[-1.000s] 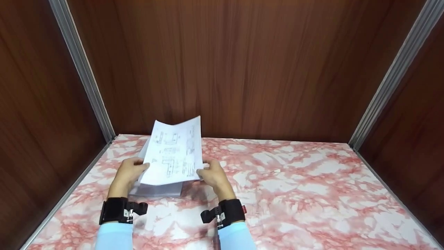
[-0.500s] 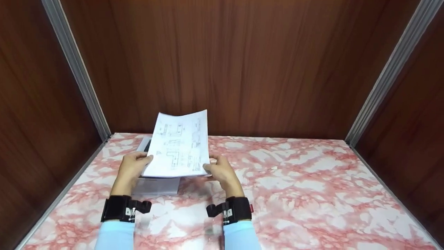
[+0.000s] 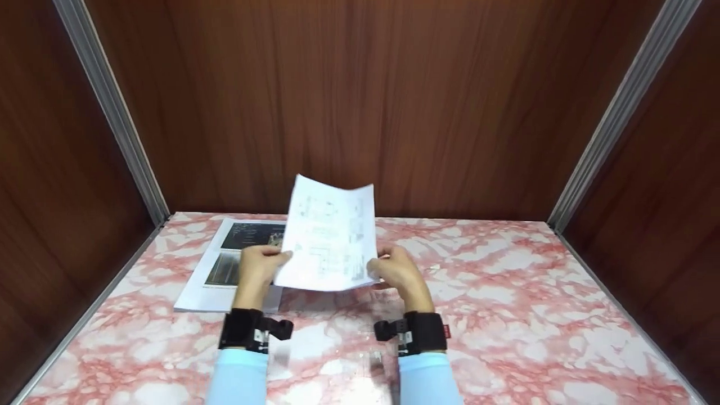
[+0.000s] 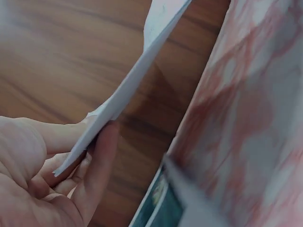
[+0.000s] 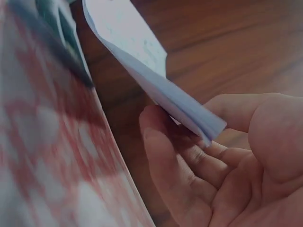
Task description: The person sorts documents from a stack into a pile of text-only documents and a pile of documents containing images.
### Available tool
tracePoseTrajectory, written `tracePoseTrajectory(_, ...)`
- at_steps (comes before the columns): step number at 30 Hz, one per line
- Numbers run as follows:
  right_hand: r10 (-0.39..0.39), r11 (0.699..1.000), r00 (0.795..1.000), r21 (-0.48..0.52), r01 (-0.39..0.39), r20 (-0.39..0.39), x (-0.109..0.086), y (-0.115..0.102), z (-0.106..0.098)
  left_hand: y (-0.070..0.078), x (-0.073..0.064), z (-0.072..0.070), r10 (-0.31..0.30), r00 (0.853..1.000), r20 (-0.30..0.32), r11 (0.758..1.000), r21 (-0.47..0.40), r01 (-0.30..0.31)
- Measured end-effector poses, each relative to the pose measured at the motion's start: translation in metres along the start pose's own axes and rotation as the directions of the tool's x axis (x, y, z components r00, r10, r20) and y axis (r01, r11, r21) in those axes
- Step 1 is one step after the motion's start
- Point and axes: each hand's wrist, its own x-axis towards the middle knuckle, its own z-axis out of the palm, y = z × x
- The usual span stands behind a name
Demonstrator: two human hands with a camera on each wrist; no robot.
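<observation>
A thin sheaf of white paper [image 3: 329, 236], printed with line drawings, is held up over the table and bends along its middle. My left hand [image 3: 260, 270] pinches its left edge, thumb on the front and fingers behind. The opposite edge is pinched by my right hand [image 3: 400, 273]; in the right wrist view more than one layer shows at the edge of the sheaf [image 5: 173, 97]. Under and left of it, a white printed sheet [image 3: 197, 292] with dark pictures lies on the table, partly covered by my left hand and the sheaf.
The table [image 3: 506, 315] has a red and white marbled top. Brown wood-grain panels [image 3: 360, 101] enclose it at the back and both sides, with grey metal posts [image 3: 109, 112] in the corners.
Both hands have moved to the right with the sheaf still between them. More of the printed sheet on the table is uncovered, its dark pictures now showing.
</observation>
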Motion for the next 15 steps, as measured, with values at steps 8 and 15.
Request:
tracePoseTrajectory(8, 0.053, 0.995, 0.998, -0.090, -0.051, 0.019, 0.002, 0.016, -0.009, -0.010, -0.005, 0.009, -0.038, 0.999, 0.035, 0.986, 0.162, 0.031)
tracePoseTrajectory(15, 0.070, 0.977, 0.997, -0.202, -0.072, -0.015, 0.005, 0.031, -0.020, -0.014, -0.009, 0.023, -0.091, 0.989, 0.117, 0.974, 0.217, 0.064)
